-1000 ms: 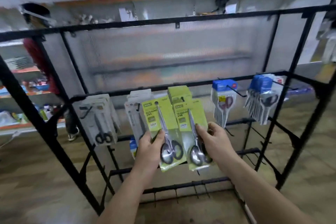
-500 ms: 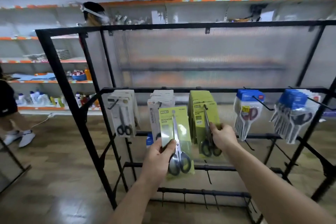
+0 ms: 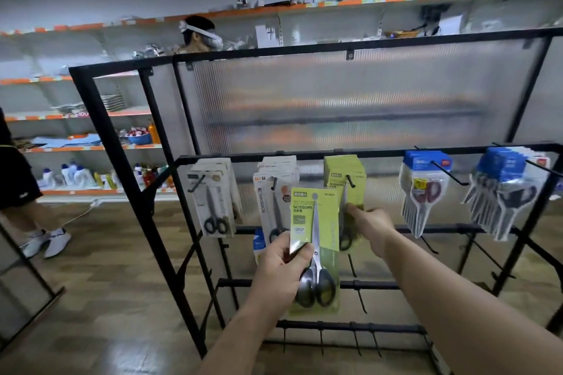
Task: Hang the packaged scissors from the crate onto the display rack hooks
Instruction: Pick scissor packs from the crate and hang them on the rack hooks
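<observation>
Left hand [image 3: 281, 271] grips a lime-green carded scissors pack [image 3: 316, 237] upright before the black metal display rack [image 3: 126, 179] — right hand [image 3: 370, 227] pinches a matching pack [image 3: 358, 196] hanging there.

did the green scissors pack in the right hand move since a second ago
Yes. The right hand raised its green pack up to the hook, from below it.

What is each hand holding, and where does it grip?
Left hand grips a green scissors pack by its lower left edge. Right hand pinches the hanging green pack at mid-height.
</observation>
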The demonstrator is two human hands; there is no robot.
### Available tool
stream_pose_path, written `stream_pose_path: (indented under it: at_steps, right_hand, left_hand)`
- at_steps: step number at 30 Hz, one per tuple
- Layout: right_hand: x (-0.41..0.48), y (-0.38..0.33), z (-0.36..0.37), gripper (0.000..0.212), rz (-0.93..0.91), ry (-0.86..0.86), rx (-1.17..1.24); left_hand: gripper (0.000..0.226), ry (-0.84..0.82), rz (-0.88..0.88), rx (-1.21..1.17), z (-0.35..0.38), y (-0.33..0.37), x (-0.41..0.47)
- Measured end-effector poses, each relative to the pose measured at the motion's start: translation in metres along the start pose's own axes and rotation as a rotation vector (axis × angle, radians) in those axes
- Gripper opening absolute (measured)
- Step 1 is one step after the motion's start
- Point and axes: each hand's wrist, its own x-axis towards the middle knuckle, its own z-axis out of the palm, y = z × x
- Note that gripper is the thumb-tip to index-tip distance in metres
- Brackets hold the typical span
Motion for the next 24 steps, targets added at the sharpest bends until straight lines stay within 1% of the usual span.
stream_pose_path:
  at_steps: [3,6,8,9,14,20,24]
  right_hand:
    - [-0.008,0.009,-0.010,0.048,-0.031,0.049,-0.090]
    - [-0.023,0.012,-0.026,0.065,-0.056,0.046,-0.243]
    - [-0.033,0.014,-0.039,0.075,-0.106,0.049,-0.340]
    - [-0.038,0.015,-0.046,0.076,-0.140,0.061,-0.391]
    - [-0.070,0.009,-0.070,0.073,-0.267,0.076,-0.594]
    - [-0.095,0.006,-0.092,0.067,-0.347,0.073,-0.711]
    - [-0.106,0.008,-0.100,0.064,-0.387,0.066,-0.737]
  left_hand:
    - [0.021,-0.025,0.020,0.022,0.007,-0.002,0.009]
    - [0.016,-0.039,0.041,0.051,0.020,-0.006,0.023]
    - [0.014,-0.052,0.040,0.061,0.031,-0.007,0.034]
    - [0.014,-0.057,0.032,0.065,0.037,-0.007,0.040]
    - [0.014,-0.052,-0.003,0.042,0.059,-0.010,0.064]
    - [0.015,-0.046,-0.122,0.093,0.080,-0.018,0.088]
    - [0.016,-0.001,-0.210,0.073,0.085,-0.026,0.097]
